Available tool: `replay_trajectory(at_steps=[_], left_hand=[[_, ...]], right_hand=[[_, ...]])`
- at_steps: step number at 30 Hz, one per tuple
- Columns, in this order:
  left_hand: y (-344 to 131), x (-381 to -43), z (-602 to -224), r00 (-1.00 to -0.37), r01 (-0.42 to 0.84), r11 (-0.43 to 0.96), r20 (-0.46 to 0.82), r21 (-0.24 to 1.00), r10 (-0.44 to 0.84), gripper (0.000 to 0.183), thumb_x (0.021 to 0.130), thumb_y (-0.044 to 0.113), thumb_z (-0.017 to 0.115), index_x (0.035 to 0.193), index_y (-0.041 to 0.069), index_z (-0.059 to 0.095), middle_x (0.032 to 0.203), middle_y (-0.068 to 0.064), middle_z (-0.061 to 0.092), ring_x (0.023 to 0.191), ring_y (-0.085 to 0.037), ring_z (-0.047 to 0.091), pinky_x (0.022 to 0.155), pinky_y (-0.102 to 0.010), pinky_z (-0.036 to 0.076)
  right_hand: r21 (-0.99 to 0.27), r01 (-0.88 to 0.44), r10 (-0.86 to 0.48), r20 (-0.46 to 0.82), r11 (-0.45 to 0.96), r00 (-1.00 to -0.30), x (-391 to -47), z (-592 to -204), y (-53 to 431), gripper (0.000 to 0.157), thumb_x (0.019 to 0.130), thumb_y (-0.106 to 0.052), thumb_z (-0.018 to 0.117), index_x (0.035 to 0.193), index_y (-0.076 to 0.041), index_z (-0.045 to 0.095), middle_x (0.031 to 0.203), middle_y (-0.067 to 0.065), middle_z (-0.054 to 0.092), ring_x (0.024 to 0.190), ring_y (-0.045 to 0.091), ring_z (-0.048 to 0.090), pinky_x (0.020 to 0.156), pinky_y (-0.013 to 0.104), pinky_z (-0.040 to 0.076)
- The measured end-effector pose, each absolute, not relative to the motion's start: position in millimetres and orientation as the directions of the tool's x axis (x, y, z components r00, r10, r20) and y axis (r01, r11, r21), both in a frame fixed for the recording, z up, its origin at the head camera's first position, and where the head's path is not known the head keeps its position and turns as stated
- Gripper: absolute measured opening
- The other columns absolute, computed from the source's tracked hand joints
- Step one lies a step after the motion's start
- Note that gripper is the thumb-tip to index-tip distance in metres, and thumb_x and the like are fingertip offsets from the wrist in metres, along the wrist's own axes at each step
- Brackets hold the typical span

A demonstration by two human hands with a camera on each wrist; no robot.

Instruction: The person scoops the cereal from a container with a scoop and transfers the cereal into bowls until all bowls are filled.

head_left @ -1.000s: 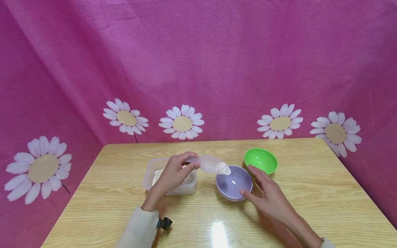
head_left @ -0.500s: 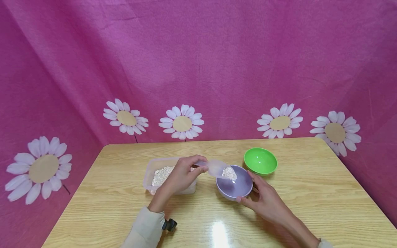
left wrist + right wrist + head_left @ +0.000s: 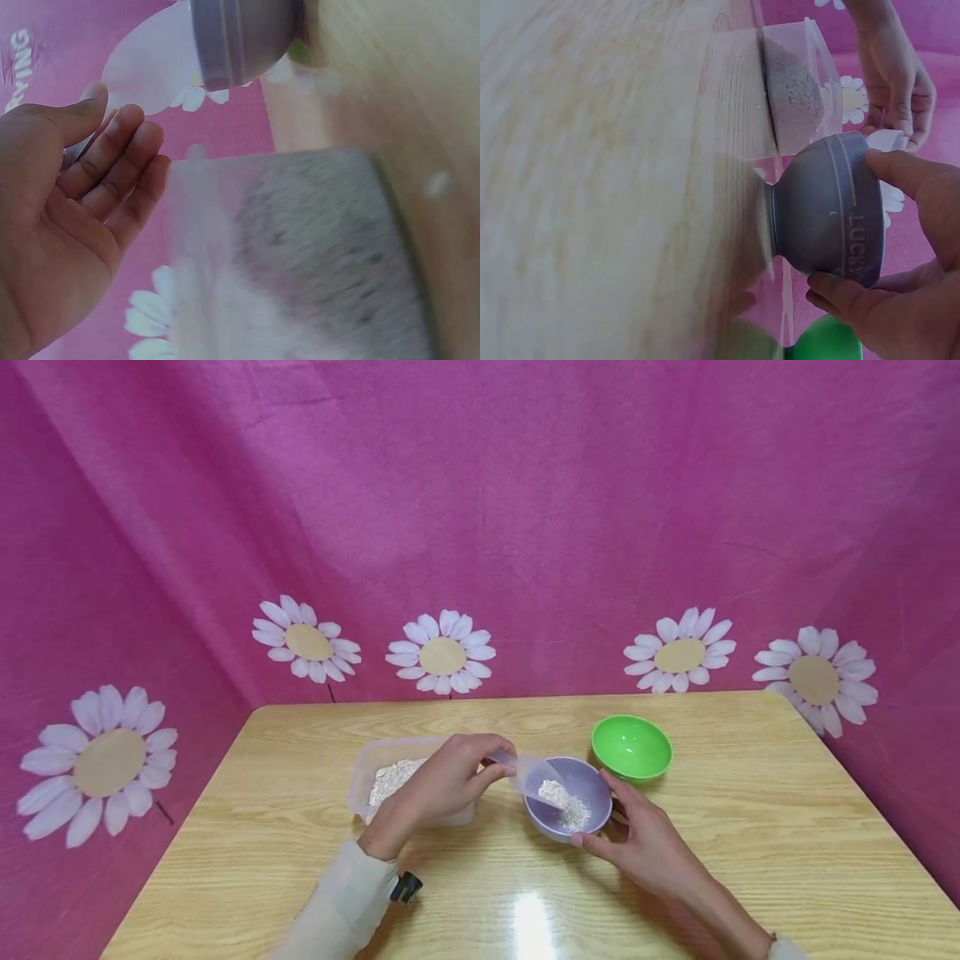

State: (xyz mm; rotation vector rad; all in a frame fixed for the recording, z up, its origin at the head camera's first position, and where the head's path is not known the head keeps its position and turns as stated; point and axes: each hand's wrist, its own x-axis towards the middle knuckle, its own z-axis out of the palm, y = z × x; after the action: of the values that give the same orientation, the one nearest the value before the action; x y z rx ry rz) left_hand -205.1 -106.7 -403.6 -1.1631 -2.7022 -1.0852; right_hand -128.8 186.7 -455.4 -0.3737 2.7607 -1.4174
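My left hand [image 3: 454,779] pinches the handle of a translucent scoop [image 3: 531,775], which tilts down over the purple bowl [image 3: 553,829]. Pale oat-like flakes [image 3: 576,815] slide off the scoop's lip and lie in the bowl. On the bowl's right side my right hand [image 3: 651,846] holds the rim and wall between thumb and fingers; the right wrist view shows this grip on the bowl [image 3: 821,206] standing on the table. Beneath and behind my left hand sits a clear plastic container [image 3: 362,777] with more flakes [image 3: 315,232]. Its near right part is hidden by the hand.
A green bowl [image 3: 632,748] stands just behind and to the right of the purple one, near my right fingertips. The wooden table [image 3: 750,793] ends at a pink cloth backdrop [image 3: 525,527] printed with daisies. A black wrist strap piece [image 3: 406,887] hangs under my left sleeve.
My left hand has moved right and tipped the scoop, so flakes now fall into the purple bowl. My right hand has closed from hovering beside the bowl to gripping its side.
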Motion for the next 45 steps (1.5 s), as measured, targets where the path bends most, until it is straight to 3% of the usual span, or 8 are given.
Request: replay_trajectory(at_steps=[7,12,29,39,45], left_hand=[[-106.8,-208.6,-380.4,-0.655,0.731,0.478,0.303,0.487,0.692,0.020,0.105,0.019,0.070,0.121,0.006,0.072,0.108,-0.002,0.080,0.101,-0.013,0.077,0.090,-0.028,0.061],[-108.5,-208.5,-373.4,-0.647,0.740,0.474,0.315,0.477,0.694,0.021,0.105,0.019,0.071,0.121,0.005,0.072,0.109,-0.003,0.080,0.101,-0.013,0.077,0.088,-0.028,0.061],[-123.6,-202.0,-388.4,-0.750,0.629,0.466,0.330,0.622,0.573,0.017,0.103,0.015,0.073,0.119,0.010,0.075,0.113,-0.002,0.078,0.098,-0.012,0.072,0.082,-0.025,0.058],[-150.3,-195.4,-397.4,-0.800,0.593,0.482,0.406,0.645,0.441,0.018,0.101,0.013,0.075,0.119,0.009,0.075,0.108,-0.002,0.080,0.099,-0.014,0.076,0.089,-0.037,0.063],[-172.2,-192.0,-400.8,-0.845,0.535,0.539,0.420,0.651,0.332,0.019,0.099,0.012,0.077,0.118,0.011,0.075,0.104,-0.002,0.082,0.092,-0.014,0.073,0.074,-0.027,0.054]], right_hand=[[-0.798,-0.193,-0.220,0.077,0.572,-0.972,-129.5,-451.1,187.1,0.104,0.089,-0.034,0.091,0.162,0.011,0.032,0.162,0.037,0.042,0.138,0.051,0.059,0.107,0.048,0.054],[-0.793,-0.185,-0.221,0.065,0.580,-0.973,-130.2,-449.5,187.0,0.104,0.089,-0.035,0.090,0.162,0.010,0.031,0.163,0.036,0.041,0.139,0.051,0.058,0.108,0.049,0.054],[-0.754,-0.248,-0.227,0.134,0.609,-0.965,-130.2,-443.1,186.1,0.100,0.088,-0.032,0.091,0.161,0.008,0.036,0.163,0.029,0.046,0.146,0.048,0.053,0.108,0.049,0.053],[-0.690,-0.337,-0.220,0.255,0.641,-0.942,-133.8,-429.8,178.7,0.091,0.091,-0.030,0.089,0.160,0.004,0.041,0.161,0.025,0.049,0.138,0.048,0.061,0.108,0.054,0.054],[-0.696,-0.333,-0.211,0.258,0.636,-0.943,-137.9,-419.9,164.9,0.092,0.088,-0.034,0.091,0.160,-0.001,0.044,0.162,0.021,0.051,0.138,0.044,0.061,0.112,0.059,0.051]])
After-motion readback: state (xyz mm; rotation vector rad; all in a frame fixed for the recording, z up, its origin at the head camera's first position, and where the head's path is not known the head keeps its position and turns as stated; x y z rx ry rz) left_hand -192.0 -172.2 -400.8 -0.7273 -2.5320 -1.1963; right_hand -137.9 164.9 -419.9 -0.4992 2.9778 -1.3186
